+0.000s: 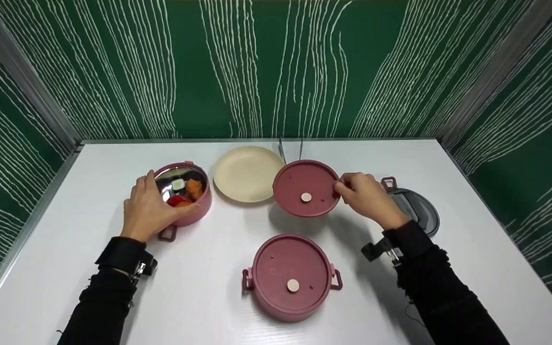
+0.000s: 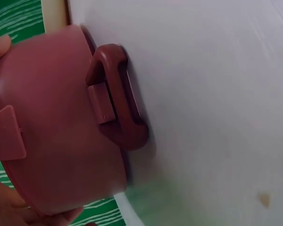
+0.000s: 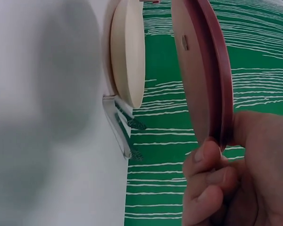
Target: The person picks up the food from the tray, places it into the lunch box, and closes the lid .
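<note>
My left hand grips a small pink pot at the left, thumb on the near side of its rim and fingers at the far side. Orange, red and white food pieces lie inside its shiny metal interior. In the left wrist view, the pot's wall and a dark red side handle show. My right hand pinches the right edge of a round pink lid, held above the table with its shadow below. The right wrist view shows this lid edge-on, thumb and fingertips on opposite faces.
A second pink pot with its lid on stands at the front middle. A cream plate and metal tongs lie at the back. A grey see-through lid lies behind my right wrist. Green walls enclose the white table.
</note>
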Available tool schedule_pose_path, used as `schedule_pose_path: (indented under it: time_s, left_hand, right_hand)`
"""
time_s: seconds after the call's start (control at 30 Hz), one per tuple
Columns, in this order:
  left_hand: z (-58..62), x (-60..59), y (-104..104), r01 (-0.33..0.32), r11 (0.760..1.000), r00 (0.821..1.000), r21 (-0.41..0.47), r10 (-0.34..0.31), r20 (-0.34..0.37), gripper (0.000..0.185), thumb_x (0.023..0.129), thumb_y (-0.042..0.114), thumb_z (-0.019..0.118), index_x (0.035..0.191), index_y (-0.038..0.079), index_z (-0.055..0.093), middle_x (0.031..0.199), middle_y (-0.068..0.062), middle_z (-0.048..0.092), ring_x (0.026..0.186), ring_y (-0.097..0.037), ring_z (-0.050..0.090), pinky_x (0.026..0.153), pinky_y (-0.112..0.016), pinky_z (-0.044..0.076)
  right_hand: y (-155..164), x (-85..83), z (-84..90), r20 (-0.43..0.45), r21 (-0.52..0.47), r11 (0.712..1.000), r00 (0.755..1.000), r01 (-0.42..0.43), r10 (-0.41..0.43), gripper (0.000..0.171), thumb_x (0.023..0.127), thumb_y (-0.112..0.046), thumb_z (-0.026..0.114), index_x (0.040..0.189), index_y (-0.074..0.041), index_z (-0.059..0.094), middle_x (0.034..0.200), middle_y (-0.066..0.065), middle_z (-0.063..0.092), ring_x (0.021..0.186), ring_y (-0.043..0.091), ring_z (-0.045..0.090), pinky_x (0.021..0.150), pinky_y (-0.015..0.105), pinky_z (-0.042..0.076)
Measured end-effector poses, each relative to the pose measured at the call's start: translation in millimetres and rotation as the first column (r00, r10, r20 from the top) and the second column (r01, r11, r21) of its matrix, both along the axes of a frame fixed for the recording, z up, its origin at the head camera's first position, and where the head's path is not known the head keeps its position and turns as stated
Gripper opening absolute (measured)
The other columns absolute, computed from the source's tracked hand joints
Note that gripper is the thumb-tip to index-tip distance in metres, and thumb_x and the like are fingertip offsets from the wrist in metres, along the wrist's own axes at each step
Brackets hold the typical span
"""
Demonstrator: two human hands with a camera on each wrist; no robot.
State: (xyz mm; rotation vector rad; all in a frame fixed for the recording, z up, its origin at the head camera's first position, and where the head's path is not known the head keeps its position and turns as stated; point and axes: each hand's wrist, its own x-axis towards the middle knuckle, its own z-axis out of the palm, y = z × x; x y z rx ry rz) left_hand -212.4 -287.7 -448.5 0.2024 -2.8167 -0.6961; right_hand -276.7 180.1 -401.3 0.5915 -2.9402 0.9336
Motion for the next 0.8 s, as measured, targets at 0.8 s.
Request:
schedule_pose_path:
  time_s: [0.8]
  left_hand:
    - [2.6,9.8,-35,0.289,0.952,0.946,0.103,-0.301,0.122,0.144,0.057,0.076,0.088,0.163,0.007,0.021,0.158,-0.017,0.037,0.141,-0.040,0.042,0.112,-0.068,0.037]
  right_hand:
    - [-39,5.2,15.9,0.043,-0.060,0.986,0.986,-0.156,0.159,0.031,0.110,-0.022,0.050,0.085,-0.011,0.065,0.071,0.001,0.056,0.064,0.018,0.048,0.062,0.033,0.040]
